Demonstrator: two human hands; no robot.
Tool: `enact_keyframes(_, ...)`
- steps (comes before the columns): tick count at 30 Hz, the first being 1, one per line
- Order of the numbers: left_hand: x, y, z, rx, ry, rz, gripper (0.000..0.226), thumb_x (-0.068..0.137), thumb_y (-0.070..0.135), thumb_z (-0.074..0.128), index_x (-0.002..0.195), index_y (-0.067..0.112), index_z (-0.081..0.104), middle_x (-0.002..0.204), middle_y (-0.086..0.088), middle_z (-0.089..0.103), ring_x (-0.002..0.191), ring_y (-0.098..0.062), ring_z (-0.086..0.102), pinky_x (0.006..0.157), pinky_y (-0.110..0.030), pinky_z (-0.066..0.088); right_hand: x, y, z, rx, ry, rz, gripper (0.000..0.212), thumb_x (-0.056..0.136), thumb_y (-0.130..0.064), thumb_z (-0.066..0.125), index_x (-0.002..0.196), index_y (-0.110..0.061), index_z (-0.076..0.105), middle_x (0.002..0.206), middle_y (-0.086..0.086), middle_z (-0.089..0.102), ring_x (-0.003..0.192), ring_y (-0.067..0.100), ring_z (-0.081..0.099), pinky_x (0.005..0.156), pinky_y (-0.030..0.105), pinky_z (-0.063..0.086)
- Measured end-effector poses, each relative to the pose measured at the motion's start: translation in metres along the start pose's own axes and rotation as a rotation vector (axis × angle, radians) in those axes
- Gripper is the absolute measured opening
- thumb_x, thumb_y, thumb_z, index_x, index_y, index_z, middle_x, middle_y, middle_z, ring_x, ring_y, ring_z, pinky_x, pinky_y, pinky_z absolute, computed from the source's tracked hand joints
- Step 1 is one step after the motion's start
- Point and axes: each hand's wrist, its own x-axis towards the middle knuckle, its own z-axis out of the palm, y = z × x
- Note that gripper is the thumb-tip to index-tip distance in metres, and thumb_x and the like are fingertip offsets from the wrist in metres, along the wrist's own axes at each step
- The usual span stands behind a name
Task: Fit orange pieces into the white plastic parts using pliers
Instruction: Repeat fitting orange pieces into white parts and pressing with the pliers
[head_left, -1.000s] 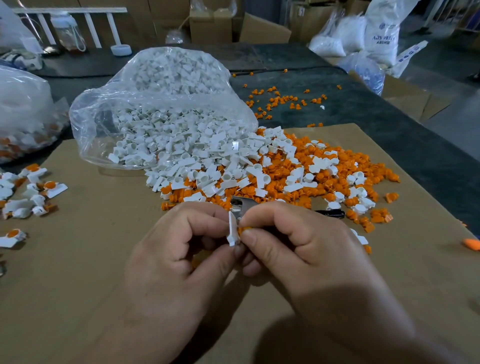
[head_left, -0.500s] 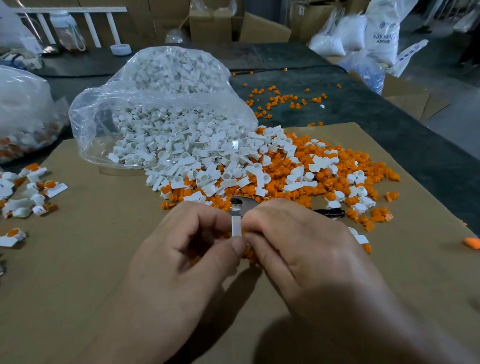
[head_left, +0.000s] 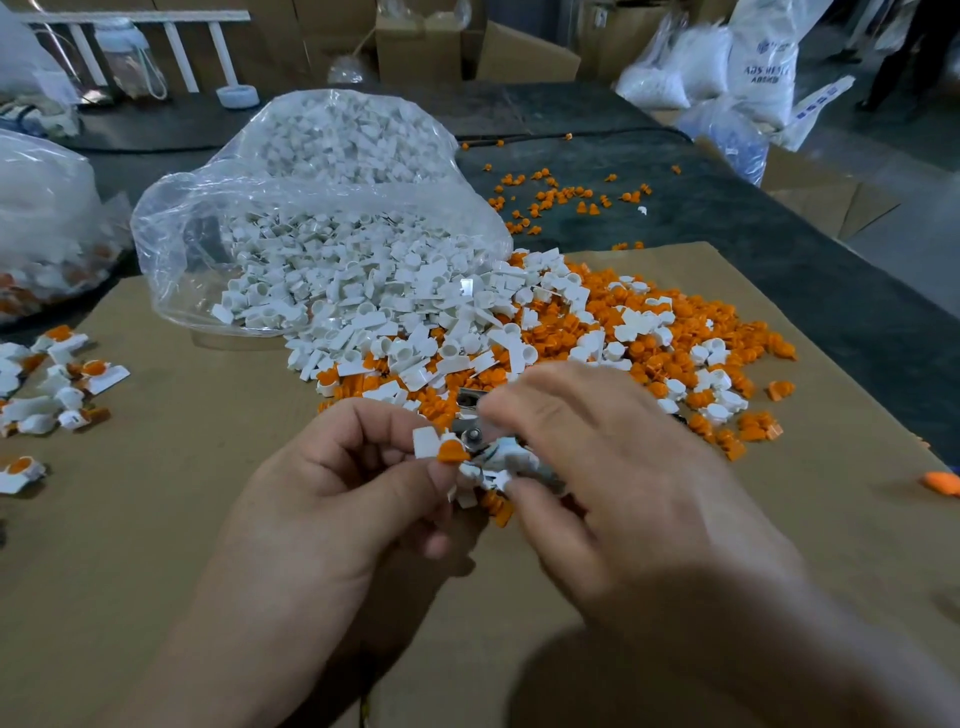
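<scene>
Compared with the shot half a second back, where both hands sit jammed together over the white part and barely any orange shows, they're now a bit apart and the orange piece (head_left: 451, 451) is in plain view. It sits at the right end of the white part (head_left: 425, 441), touching it. The left hand (head_left: 337, 499) has the grip: thumb and forefinger pinch the white part, and the orange piece pokes out of the grip on the right. Can't tell from here if it's fully seated or only started in the hole. The right hand (head_left: 613, 467) is motion-blurred, just right of the grip, with its fingers curled near what look like a few spare white and orange bits. It's too smeared to say what it's clenched on, or whether it has the pliers at all. The pliers (head_left: 470, 415) show as a metal head and pivot just beyond the grip, partly under the right fingers. My read is that the hand-start is done and the squeeze with the pliers comes next, so this one isn't finished. Past the grip is the loose pile (head_left: 571, 353) of white and orange spilling from the bag (head_left: 311, 208) onto the cardboard (head_left: 156, 545) on the bench (head_left: 753, 270). Well off to the left of the grip are a handful of done ones (head_left: 67, 374) with orange already in.
</scene>
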Motion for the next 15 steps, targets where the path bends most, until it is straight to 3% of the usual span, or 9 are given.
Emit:
enact_keyframes(3, 0.004, 0.002, -0.01, 0.002, 0.05, -0.056, 0.043, 0.05, 0.036, 0.093, 0.081, 0.016, 0.072, 0.062, -0.011, 0.064, 0.049, -0.02, 0.059, 0.046, -0.026, 0.049, -0.004, 0.021, -0.012, -0.308, -0.249, 0.141, 0.056, 0.084, -0.047, 0.042, 0.136, -0.034, 0.028, 0.132, -0.007, 0.041, 0.118, 0.018, 0.038, 0.099, 0.041, 0.039)
enact_keyframes(5, 0.006, 0.003, -0.014, 0.001, 0.06, -0.07, 0.05, 0.046, 0.042, 0.095, 0.082, 0.017, 0.072, 0.062, -0.011, 0.064, 0.049, -0.018, 0.06, 0.046, -0.025, 0.049, -0.009, 0.031, -0.015, -0.367, -0.354, 0.193, 0.062, 0.085, -0.059, 0.036, 0.139, -0.039, 0.014, 0.136, -0.011, 0.032, 0.121, 0.015, 0.029, 0.104, 0.038, 0.031)
enact_keyframes(9, 0.006, 0.002, -0.012, 0.018, 0.048, -0.085, 0.032, 0.055, 0.034, 0.085, 0.08, 0.019, 0.072, 0.06, -0.009, 0.063, 0.049, -0.017, 0.059, 0.044, -0.024, 0.048, -0.011, 0.04, -0.013, -0.39, -0.374, 0.178, 0.065, 0.084, -0.065, 0.035, 0.14, -0.04, 0.014, 0.134, -0.013, 0.034, 0.118, 0.013, 0.031, 0.099, 0.035, 0.031)
enact_keyframes(15, 0.006, 0.004, -0.011, -0.006, 0.043, -0.117, 0.031, 0.053, 0.033, 0.084, 0.078, 0.018, 0.072, 0.06, -0.01, 0.063, 0.048, -0.016, 0.058, 0.043, -0.023, 0.048, -0.005, 0.048, -0.011, -0.389, -0.393, 0.157, 0.078, 0.071, -0.08, 0.02, 0.139, -0.04, 0.019, 0.132, -0.017, 0.043, 0.118, 0.01, 0.038, 0.098, 0.038, 0.029)
